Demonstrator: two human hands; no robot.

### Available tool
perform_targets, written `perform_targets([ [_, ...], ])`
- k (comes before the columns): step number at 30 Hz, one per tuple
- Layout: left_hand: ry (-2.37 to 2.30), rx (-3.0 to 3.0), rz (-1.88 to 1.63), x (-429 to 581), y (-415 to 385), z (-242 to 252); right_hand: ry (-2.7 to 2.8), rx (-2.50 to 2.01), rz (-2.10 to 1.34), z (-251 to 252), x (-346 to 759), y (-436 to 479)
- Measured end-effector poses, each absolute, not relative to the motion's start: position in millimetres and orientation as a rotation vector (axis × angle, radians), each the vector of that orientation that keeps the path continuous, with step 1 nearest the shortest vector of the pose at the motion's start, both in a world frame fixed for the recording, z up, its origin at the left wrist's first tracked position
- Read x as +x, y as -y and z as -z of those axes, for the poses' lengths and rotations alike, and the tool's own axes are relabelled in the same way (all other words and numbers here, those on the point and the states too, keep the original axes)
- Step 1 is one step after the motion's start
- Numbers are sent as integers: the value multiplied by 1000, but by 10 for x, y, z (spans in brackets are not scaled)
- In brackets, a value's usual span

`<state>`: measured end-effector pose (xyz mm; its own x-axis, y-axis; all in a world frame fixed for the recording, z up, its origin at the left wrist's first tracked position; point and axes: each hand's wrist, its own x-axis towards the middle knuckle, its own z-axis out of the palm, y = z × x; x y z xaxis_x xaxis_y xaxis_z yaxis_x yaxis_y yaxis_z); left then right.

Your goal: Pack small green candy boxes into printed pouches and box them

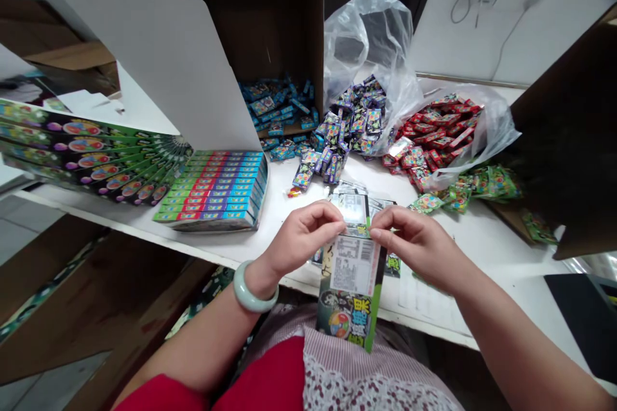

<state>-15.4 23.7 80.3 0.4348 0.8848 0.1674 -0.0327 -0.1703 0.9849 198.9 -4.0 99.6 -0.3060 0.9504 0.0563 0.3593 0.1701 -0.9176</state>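
Note:
Both my hands pinch the upper part of a printed candy packet (350, 266), a flat card piece with a white label panel and colourful lettering. My left hand (308, 231), below a pale green bangle (253, 288), grips its left side. At the right side, the thumb and fingertips of my right hand (409, 237) press together on it. The packet's lower end hangs past the table edge in front of my lap. Behind my fingers lie more flat printed pieces (354, 187), partly hidden by the hands.
An open display box (212, 189) holds rows of small coloured packs at left. Blue packs (274, 106) spill from a cardboard box (284, 19). Purple packs (359, 112) and red packs (441, 128) lie with clear plastic bags. Green packets (491, 183) sit at right beside a dark carton (569, 128).

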Motion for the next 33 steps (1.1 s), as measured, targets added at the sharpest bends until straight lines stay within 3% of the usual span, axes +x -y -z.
perform_targets([
  [7,-667,1601,-1039,-246,-131,-595,1802,-1144,-754,-766,1962,281],
  [13,-704,1685,-1031,-218,-103,-583,1656,-1162,-682,-642,1893,360],
  [23,-758,1705,-991,-117,-189,-633,1526,-1131,-720,-606,1835,322],
  [27,-887,1670,-997,-66,-293,-525,1531,-1116,-986,-484,2124,173],
  [29,-961,1640,-984,-54,-354,-457,1514,-1281,-1025,-351,2500,86],
  [33,-1051,1560,-982,-61,-444,-363,1333,-1927,-557,-22,3431,7],
])
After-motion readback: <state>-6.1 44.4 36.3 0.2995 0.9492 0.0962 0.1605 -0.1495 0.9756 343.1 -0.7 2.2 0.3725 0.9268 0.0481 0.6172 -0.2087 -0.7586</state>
